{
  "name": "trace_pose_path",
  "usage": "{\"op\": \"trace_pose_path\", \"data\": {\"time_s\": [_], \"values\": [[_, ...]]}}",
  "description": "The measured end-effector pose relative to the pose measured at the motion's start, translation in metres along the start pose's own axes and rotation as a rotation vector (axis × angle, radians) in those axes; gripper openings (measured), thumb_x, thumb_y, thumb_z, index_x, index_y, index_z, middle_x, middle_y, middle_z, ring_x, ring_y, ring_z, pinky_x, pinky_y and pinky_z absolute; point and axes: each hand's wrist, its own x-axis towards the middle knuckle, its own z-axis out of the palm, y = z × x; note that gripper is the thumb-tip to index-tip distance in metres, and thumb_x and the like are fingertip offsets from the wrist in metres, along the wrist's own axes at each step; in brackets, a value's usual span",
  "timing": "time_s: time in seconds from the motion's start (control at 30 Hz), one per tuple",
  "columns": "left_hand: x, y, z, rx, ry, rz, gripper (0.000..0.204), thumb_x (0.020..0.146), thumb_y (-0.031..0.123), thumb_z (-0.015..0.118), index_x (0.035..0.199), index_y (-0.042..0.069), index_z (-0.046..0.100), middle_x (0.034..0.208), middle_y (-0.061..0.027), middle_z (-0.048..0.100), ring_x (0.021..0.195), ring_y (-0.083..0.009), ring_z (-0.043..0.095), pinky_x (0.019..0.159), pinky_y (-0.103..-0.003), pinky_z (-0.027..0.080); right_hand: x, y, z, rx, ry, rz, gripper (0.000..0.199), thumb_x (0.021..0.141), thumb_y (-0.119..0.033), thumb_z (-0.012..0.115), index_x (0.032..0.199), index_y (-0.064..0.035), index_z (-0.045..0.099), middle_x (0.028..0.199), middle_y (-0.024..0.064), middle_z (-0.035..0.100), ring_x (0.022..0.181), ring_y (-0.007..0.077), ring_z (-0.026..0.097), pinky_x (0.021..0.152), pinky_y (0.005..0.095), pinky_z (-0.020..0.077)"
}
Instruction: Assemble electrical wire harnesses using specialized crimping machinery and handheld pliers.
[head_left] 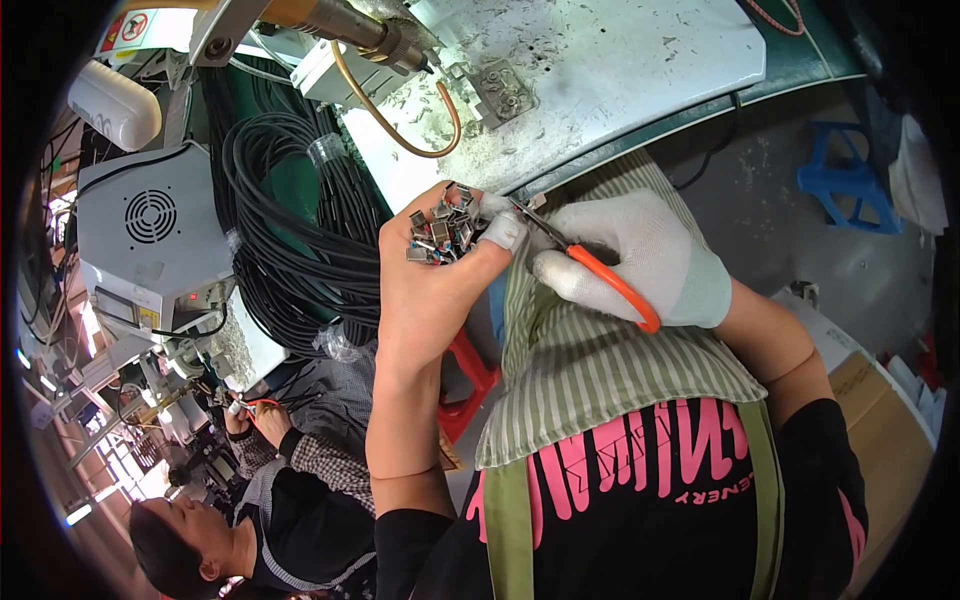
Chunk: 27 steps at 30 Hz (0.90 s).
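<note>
My left hand [430, 300] is bare except for white covers on the thumb tip and a fingertip. It is closed round a cluster of small metal connectors [440, 232], with bits of coloured wire among them. My right hand [640, 245], in a white knit glove, grips orange-handled pliers [612, 280]. The jaws of the pliers meet the left thumb and fingertip beside the cluster. A small metal piece shows by the jaw tips; whether the jaws pinch it I cannot make out. Both hands are above my striped green apron [610, 385], by the bench edge.
Ahead is a white worktop [620, 60] strewn with scraps, with a metal machine head [370, 35] and small fixture [500, 92]. Coiled black cables [290, 200] lie left, beside a grey vented box [150, 235]. A co-worker [290, 520] sits lower left. A blue stool [850, 180] stands right.
</note>
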Motion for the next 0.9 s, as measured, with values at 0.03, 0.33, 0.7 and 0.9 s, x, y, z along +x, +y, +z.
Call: {"op": "trace_pose_path", "data": {"time_s": [0.03, 0.33, 0.7, 0.9], "values": [[0.002, -0.001, -0.002, 0.004, 0.002, -0.024, 0.013, 0.076, 0.003, 0.069, 0.084, -0.001, 0.061, 0.070, 0.0024, 0.058, 0.064, -0.0026, 0.050, 0.060, -0.019, 0.042, 0.001, -0.001, -0.001, -0.006, -0.006, 0.009, 0.021, 0.080, -0.020, 0.062, 0.073, 0.0002, 0.059, 0.056, 0.0091, 0.049, 0.051, 0.0133, 0.046, 0.051, 0.0292, 0.0393], [0.043, -0.010, -0.035, -0.259, -0.017, -0.131, 0.010, 0.083, 0.006, 0.060, 0.090, -0.001, 0.059, 0.070, -0.0015, 0.054, 0.057, -0.0084, 0.046, 0.056, -0.024, 0.042, 0.014, 0.014, -0.029, -0.059, 0.174, -0.105, 0.030, 0.086, -0.028, 0.060, 0.074, -0.0013, 0.059, 0.056, 0.0036, 0.054, 0.048, 0.0103, 0.052, 0.046, 0.0239, 0.0409], [0.090, 0.003, -0.037, -0.211, -0.110, -0.113, 0.008, 0.082, 0.004, 0.058, 0.088, -0.001, 0.055, 0.069, -0.0030, 0.053, 0.056, -0.0092, 0.045, 0.054, -0.024, 0.039, 0.109, 0.012, -0.053, 0.247, -0.088, 0.080, 0.035, 0.086, -0.032, 0.061, 0.072, 0.0002, 0.057, 0.056, 0.0055, 0.055, 0.044, 0.0111, 0.055, 0.039, 0.0237, 0.0432], [0.093, 0.009, -0.035, 0.026, -0.026, 0.002, 0.012, 0.077, 0.002, 0.060, 0.087, 0.000, 0.053, 0.068, -0.0033, 0.054, 0.053, -0.0095, 0.047, 0.047, -0.024, 0.037, 0.115, 0.012, -0.052, 0.232, -0.058, 0.099, 0.036, 0.084, -0.032, 0.064, 0.071, 0.0010, 0.057, 0.056, 0.0069, 0.056, 0.044, 0.0132, 0.057, 0.036, 0.0245, 0.0428]]}}
